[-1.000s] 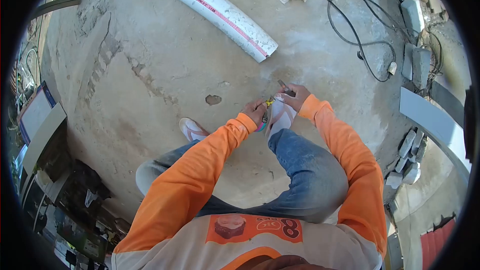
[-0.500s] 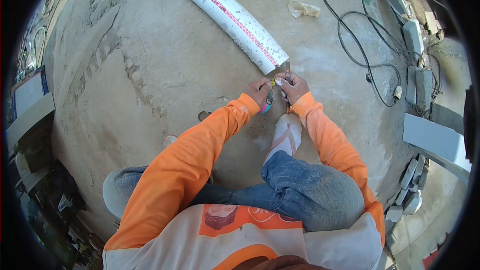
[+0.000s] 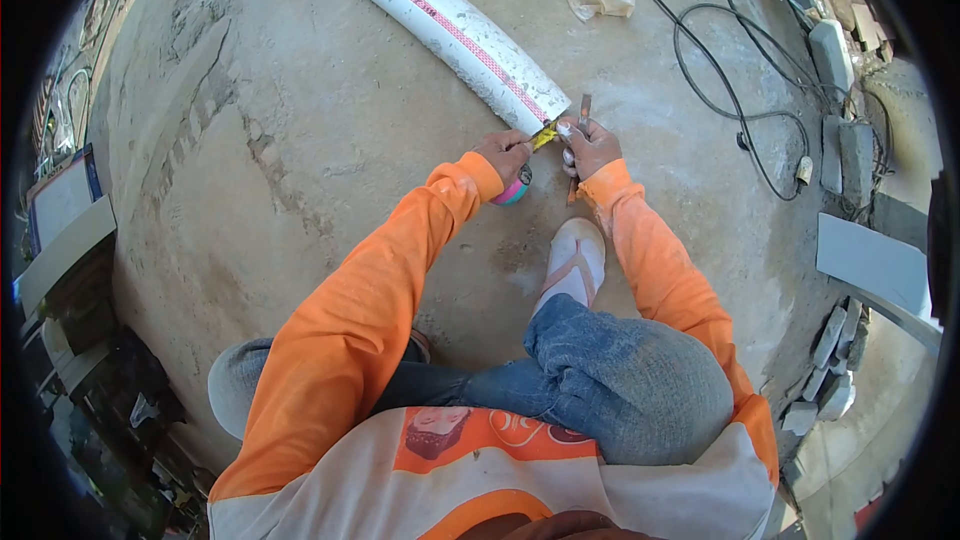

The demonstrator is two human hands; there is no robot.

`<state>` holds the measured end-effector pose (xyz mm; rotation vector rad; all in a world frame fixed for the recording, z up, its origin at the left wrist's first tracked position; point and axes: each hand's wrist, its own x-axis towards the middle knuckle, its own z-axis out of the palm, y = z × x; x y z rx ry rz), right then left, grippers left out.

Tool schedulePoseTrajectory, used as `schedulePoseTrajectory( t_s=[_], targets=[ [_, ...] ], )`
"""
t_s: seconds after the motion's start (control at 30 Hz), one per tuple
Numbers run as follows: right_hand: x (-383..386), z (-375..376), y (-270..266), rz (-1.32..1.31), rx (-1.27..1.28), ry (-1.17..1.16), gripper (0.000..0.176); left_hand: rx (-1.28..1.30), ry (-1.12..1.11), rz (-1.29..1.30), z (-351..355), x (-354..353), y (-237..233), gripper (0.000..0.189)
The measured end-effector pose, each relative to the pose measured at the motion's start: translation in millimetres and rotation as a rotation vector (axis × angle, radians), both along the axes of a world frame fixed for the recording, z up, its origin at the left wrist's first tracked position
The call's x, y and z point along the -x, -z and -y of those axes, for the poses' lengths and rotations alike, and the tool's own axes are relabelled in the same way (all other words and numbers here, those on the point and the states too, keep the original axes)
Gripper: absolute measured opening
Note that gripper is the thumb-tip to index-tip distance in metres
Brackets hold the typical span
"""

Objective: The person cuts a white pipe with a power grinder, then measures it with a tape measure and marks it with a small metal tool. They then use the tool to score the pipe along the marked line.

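Observation:
A long white pipe (image 3: 455, 45) with a red printed stripe lies on the concrete, its near end just beyond my hands. My left hand (image 3: 503, 154) is closed on a tape measure (image 3: 514, 187) with a pink and teal case. A short length of its yellow blade (image 3: 544, 137) stretches between my hands by the pipe's end. My right hand (image 3: 594, 146) pinches the area near the blade's tip and also grips a narrow, brownish, stick-like tool (image 3: 585, 108), which sticks out above and below the fingers. What kind of tool it is I cannot make out.
A black cable (image 3: 725, 90) loops over the ground on the right, close to a translucent cup-like piece (image 3: 600, 3). Stone blocks (image 3: 848, 165) and a pale panel (image 3: 870, 260) line the right side. My sandalled foot (image 3: 575, 260) is below my hands.
Both hands have moved slightly up and nearer the pipe's end. They are farther apart, and more of the yellow blade shows between them.

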<state>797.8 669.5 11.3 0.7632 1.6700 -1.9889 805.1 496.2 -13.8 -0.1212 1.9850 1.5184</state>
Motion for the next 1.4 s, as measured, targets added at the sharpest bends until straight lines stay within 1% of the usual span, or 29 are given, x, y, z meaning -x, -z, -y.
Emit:
schedulePoseTrajectory(
  t_s=[0.2, 0.37, 0.47, 0.57, 0.7, 0.9, 1.0, 1.1, 1.17, 1.4],
  targets=[
    [4.3, -3.2, -2.1, 0.038, 0.019, -0.017, 0.016, 0.124, 0.049, 0.102, -1.9, 8.0, -15.4, 0.023],
    [7.6, -7.1, -1.3, 0.04, 0.02, 0.025, 0.017, 0.157, 0.098, 0.093, -3.1, 13.0, -23.2, 0.025],
    [8.7, -8.5, -1.2, 0.042, 0.025, 0.034, 0.018, 0.155, 0.123, 0.055, -3.9, 14.0, -17.9, 0.025],
    [11.5, -9.2, -0.4, 0.037, 0.019, 0.054, 0.017, 0.184, 0.067, 0.068, -5.6, 12.7, -22.5, 0.025],
    [16.7, -14.1, -2.7, 0.045, 0.019, 0.098, 0.017, 0.189, 0.081, 0.047, -4.6, 11.2, -16.1, 0.025],
    [16.5, -13.6, -5.1, 0.027, 0.013, 0.071, 0.015, 0.168, 0.096, 0.009, -1.8, 10.1, -15.4, 0.024],
    [15.2, -12.4, -4.1, 0.02, 0.007, 0.059, 0.015, 0.157, 0.096, 0.022, -0.4, 11.4, -22.2, 0.024],
    [15.4, -10.4, -4.1, 0.019, 0.016, 0.054, 0.015, 0.17, 0.157, 0.007, 2.4, 12.3, -23.6, 0.023],
    [15.7, -10.5, -4.9, 0.032, 0.007, 0.006, 0.016, 0.152, 0.178, 0.02, 2.8, 12.3, -20.7, 0.022],
    [15.2, -9.7, -8.4, 0.029, 0.012, 0.003, 0.015, 0.125, 0.169, 0.057, 4.1, 13.3, -20.5, 0.023]
  ],
)
